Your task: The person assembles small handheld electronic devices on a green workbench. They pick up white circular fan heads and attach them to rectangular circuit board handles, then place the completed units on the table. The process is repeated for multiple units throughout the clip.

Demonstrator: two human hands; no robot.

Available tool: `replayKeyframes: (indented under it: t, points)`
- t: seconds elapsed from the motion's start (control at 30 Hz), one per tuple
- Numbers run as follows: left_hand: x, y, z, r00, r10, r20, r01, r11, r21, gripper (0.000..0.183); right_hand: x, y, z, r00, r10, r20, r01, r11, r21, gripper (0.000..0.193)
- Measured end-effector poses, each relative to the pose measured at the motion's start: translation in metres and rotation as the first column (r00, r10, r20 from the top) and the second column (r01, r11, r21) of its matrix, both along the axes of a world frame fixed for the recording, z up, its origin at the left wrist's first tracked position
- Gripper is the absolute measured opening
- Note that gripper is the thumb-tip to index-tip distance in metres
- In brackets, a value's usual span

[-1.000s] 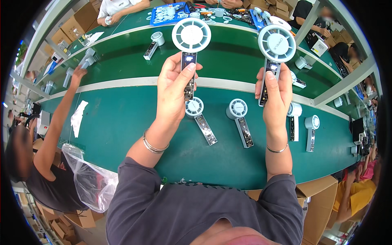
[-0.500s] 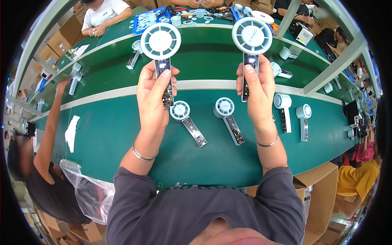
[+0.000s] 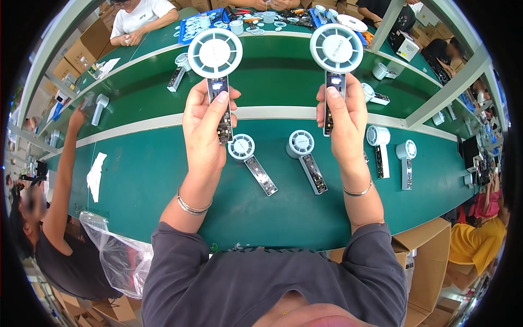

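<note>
My left hand (image 3: 207, 117) grips a light-blue handheld fan (image 3: 214, 53) upright by its handle, the thumb on the front just below a small lit display. In the same way my right hand (image 3: 344, 111) is closed around a second handheld fan (image 3: 336, 48), its display lit too. Both handles are uncovered, with dark circuit boards showing. Below and between my hands, a fan (image 3: 241, 147) and another fan (image 3: 300, 143) lie on the green bench (image 3: 272, 218), boards facing up. To the right of my right forearm are two more fans (image 3: 378, 136) (image 3: 406, 149).
Beyond the bench's pale rail, a green shelf (image 3: 261, 90) carries several fans. Blue trays (image 3: 190, 30) of round parts stand farther back. White cloth (image 3: 96, 177) lies at left, near a co-worker's outstretched arm (image 3: 64, 163). An open cardboard box (image 3: 430, 267) is by my right elbow.
The co-worker at left has drawn their hand slightly back and left, and one fan near it has left the shelf spot. My hands and both fans stay nearly still.
</note>
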State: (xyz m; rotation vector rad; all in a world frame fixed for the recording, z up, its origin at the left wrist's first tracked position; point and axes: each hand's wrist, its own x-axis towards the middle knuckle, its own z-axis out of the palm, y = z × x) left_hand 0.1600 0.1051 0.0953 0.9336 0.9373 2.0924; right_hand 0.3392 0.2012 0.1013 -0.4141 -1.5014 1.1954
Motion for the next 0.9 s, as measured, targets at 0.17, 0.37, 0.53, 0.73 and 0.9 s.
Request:
replayKeyframes:
  t: [0.17, 0.37, 0.53, 0.73, 0.9]
  points:
    - [-0.001, 0.001, -0.001, 0.999, -0.005, -0.036, 0.005, 1.0, -0.004, 0.026, -0.001, 0.0, -0.001, 1.0, -0.003, 0.009, 0.003, 1.0, 0.003, 0.034]
    - [-0.003, 0.0, -0.003, 0.999, -0.008, -0.052, 0.008, 1.0, -0.003, 0.025, -0.003, 0.0, -0.001, 1.0, -0.002, 0.025, 0.002, 1.0, 0.004, 0.032]
    - [-0.001, 0.002, -0.002, 0.999, 0.004, -0.034, -0.004, 1.0, -0.008, 0.026, -0.001, -0.001, -0.001, 1.0, 0.0, 0.03, 0.0, 1.0, 0.008, 0.031]
    - [-0.002, -0.004, 0.001, 1.0, -0.021, -0.022, 0.021, 1.0, -0.01, 0.027, 0.003, -0.006, 0.004, 1.0, 0.0, -0.002, -0.001, 1.0, -0.028, 0.035]
    - [-0.024, -0.039, -0.013, 0.989, -0.079, -0.127, 0.053, 0.98, -0.192, 0.04, 0.054, -0.025, 0.006, 0.944, -0.019, 0.329, 0.044, 0.997, -0.067, 0.04]
